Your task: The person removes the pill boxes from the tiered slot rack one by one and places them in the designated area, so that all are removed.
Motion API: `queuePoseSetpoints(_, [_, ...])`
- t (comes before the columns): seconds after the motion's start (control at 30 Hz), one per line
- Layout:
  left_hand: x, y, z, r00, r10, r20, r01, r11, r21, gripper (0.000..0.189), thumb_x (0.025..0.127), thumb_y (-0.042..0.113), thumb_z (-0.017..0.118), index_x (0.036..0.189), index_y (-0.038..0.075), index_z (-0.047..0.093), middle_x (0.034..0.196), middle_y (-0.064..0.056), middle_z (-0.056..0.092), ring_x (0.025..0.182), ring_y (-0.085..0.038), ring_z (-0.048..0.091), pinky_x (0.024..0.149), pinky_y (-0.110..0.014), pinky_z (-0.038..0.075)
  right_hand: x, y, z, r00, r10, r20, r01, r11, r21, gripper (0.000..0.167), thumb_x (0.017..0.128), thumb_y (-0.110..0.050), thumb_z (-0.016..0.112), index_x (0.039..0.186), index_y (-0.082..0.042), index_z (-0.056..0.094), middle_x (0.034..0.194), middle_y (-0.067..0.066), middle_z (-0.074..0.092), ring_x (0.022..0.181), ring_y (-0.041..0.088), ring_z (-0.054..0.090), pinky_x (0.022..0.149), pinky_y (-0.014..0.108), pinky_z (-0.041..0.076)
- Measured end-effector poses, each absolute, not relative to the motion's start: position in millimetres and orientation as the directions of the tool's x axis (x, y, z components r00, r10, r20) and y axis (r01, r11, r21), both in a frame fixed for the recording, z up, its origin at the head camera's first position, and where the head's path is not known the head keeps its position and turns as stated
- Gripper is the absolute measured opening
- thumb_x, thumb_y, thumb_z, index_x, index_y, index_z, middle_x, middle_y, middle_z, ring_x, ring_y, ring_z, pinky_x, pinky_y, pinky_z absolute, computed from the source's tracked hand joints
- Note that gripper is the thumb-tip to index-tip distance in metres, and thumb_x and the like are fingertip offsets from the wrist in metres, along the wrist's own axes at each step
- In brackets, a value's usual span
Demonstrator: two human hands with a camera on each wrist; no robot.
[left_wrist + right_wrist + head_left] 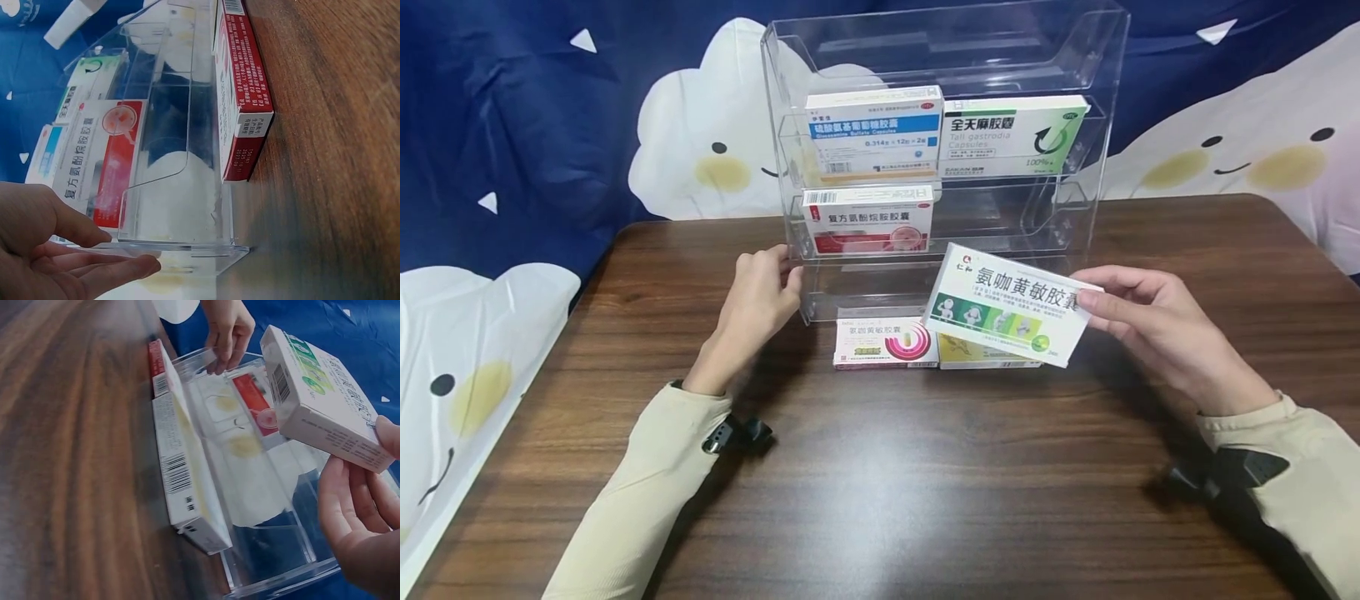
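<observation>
In the head view my right hand point(1157, 333) pinches a white and green medicine box point(1007, 304) by its right end, thumb on the front. The box is tilted and held in front of the rack's lower tiers. My left hand point(760, 287) grips the side panel of the clear acrylic display rack point(947, 25), with the thumb on one face and fingers on the other in the left wrist view. A red and white medicine box point(868, 231) stands in a tier close to the left hand. The right wrist view shows the held box point(331, 400) from its end.
A blue and white box point(872, 137) and a green and white box point(1015, 137) stand side by side in a higher tier. At the rack's foot are a pink and white box point(883, 342) and a yellow box point(985, 354), partly hidden. All stand on a wooden table point(865, 500).
</observation>
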State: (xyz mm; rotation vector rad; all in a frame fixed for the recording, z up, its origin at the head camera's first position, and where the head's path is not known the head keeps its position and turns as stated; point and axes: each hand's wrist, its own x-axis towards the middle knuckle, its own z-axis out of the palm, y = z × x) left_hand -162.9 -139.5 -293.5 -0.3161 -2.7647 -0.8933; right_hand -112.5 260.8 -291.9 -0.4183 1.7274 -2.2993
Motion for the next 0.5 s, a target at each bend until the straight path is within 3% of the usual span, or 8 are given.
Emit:
queuePoseSetpoints(0.27, [-162,-140,-293,-0.953,0.142,0.267,0.271,0.793,0.545,0.021,0.09,0.001,0.051,0.101,-0.011,0.065,0.09,-0.023,0.071,0.068,-0.024,0.055,0.059,-0.033,0.044,-111,265,-303,-0.927,-0.373,0.028,0.053,-0.205,-0.977,0.031,0.093,0.013,0.048,0.111,0.001,0.069,0.106,0.011,0.07,0.094,0.018,0.067,0.08,0.028,0.053])
queuePoseSetpoints(0.5, [-163,-139,-294,-0.953,0.147,0.265,0.273,0.796,0.54,0.021,0.09,0.001,0.05,0.1,-0.011,0.065,0.091,-0.022,0.071,0.071,-0.025,0.055,0.065,-0.037,0.046,-106,266,-310,-0.912,-0.4,-0.089,0.117,-0.048,-0.992,0.028,0.094,0.007,0.052,0.108,-0.006,0.072,0.102,0.009,0.072,0.09,0.015,0.068,0.077,0.026,0.054])
